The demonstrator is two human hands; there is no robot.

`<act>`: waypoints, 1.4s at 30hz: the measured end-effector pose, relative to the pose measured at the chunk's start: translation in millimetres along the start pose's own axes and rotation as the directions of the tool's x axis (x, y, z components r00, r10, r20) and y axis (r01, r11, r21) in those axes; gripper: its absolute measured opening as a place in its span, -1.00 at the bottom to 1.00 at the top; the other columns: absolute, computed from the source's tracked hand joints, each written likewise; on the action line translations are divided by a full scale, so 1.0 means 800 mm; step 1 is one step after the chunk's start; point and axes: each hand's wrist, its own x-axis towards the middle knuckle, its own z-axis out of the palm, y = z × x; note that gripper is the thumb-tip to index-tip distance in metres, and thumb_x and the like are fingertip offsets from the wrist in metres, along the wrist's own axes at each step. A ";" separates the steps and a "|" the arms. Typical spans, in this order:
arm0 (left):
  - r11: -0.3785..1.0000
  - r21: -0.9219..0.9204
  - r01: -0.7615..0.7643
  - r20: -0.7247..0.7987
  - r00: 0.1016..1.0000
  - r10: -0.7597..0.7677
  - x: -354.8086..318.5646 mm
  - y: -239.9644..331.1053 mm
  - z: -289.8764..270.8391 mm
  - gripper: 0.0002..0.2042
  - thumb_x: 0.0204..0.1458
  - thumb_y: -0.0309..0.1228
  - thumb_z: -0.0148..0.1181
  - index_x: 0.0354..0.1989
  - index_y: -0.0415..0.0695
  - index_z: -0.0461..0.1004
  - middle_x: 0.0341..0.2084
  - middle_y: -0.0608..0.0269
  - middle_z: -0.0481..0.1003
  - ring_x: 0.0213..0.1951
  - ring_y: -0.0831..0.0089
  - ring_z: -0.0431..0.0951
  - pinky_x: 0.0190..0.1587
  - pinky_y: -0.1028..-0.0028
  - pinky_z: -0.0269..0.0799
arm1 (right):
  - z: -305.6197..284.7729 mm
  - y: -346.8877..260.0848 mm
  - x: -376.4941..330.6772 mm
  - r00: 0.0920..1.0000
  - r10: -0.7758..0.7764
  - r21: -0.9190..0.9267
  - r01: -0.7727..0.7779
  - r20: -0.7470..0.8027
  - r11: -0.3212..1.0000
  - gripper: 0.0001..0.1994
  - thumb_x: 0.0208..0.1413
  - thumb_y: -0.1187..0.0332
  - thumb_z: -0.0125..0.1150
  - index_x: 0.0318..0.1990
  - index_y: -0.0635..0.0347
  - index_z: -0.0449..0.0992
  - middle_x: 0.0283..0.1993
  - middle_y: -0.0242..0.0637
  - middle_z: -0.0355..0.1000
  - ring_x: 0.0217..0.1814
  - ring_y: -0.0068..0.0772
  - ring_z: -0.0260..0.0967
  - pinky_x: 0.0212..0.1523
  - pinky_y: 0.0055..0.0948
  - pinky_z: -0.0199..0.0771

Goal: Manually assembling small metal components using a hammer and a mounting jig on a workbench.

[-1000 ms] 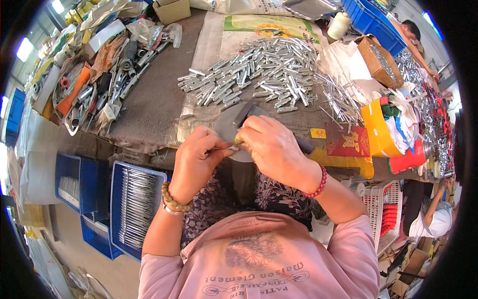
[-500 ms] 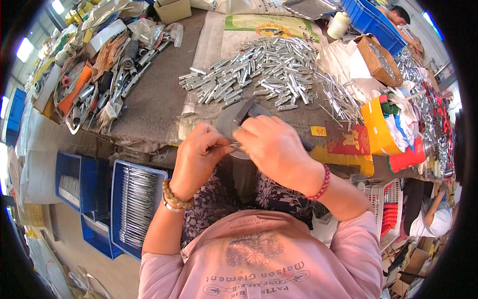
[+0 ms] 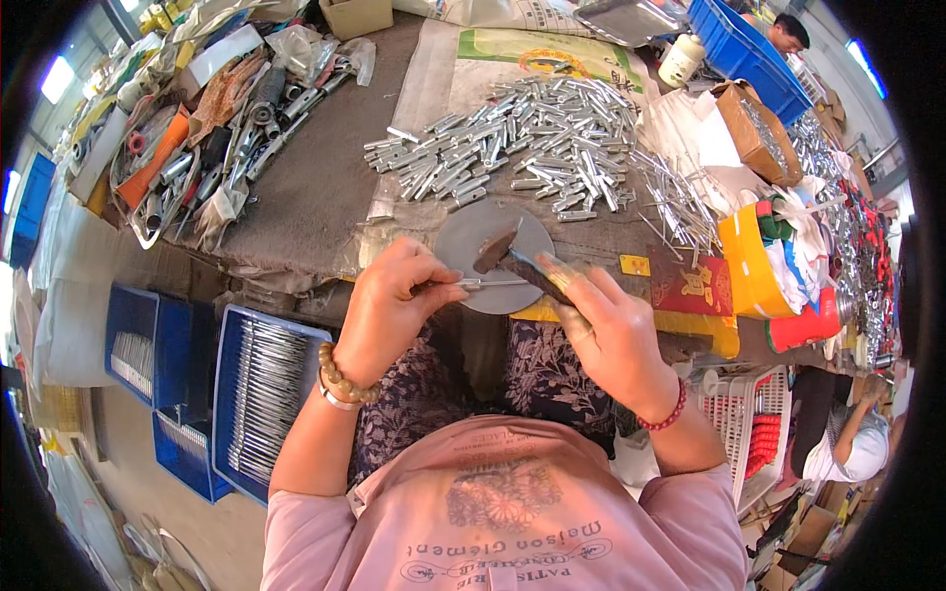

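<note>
My left hand pinches a thin metal rod between thumb and fingers, with its far part lying over a round grey metal plate at the table's front edge. In my right hand is a hammer, gripped by its dark handle. The hammer's head is over the plate, just beyond the rod; whether it touches the plate I cannot tell. A heap of short silvery metal tubes lies behind the plate, and thin metal rods are spread to its right.
Blue crates of metal rods stand low at the left. Tools and scraps crowd the table's left side. A yellow container, a red packet and a cardboard box are at the right. Two other people are beyond, at right.
My right hand has moved right, away from my left hand, and the hammer that lay on the plate is now in it. My left hand keeps its pinch on the rod.
</note>
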 end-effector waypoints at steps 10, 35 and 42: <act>0.999 0.040 -0.016 0.009 1.000 0.015 0.002 0.002 0.000 -0.82 -0.05 -0.52 0.57 -0.29 -0.21 0.69 -0.39 0.21 0.54 -0.34 0.28 0.58 -0.27 0.37 0.47 | 0.003 -0.011 -0.012 0.997 -0.069 -0.128 0.075 0.046 0.989 -0.41 0.15 0.63 0.28 0.35 -0.04 0.59 -0.24 -0.21 0.40 -0.41 -0.06 0.42 -0.36 -0.25 0.49; 0.938 -0.268 0.219 -0.190 0.943 -0.274 -0.064 0.012 0.053 -0.49 0.31 -0.57 0.27 0.43 -0.13 0.39 -0.23 0.32 0.64 -0.44 0.69 0.48 -0.39 0.66 0.41 | 0.042 -0.037 -0.029 0.851 0.345 0.442 -0.506 0.396 0.741 -0.74 0.19 0.48 0.42 0.01 0.20 0.57 -0.41 -0.28 0.47 -0.44 -0.42 0.41 -0.39 -0.39 0.42; 0.645 -0.664 0.377 -0.002 0.862 -0.506 -0.067 0.016 0.057 -0.42 0.39 -0.45 0.20 0.54 -0.13 0.19 -0.21 0.30 0.65 -0.38 0.66 0.55 -0.38 0.66 0.47 | 0.056 -0.050 -0.034 0.845 0.359 0.459 -0.522 0.397 0.719 -0.70 0.20 0.49 0.42 0.06 0.23 0.54 -0.43 -0.24 0.47 -0.51 -0.46 0.41 -0.43 -0.38 0.43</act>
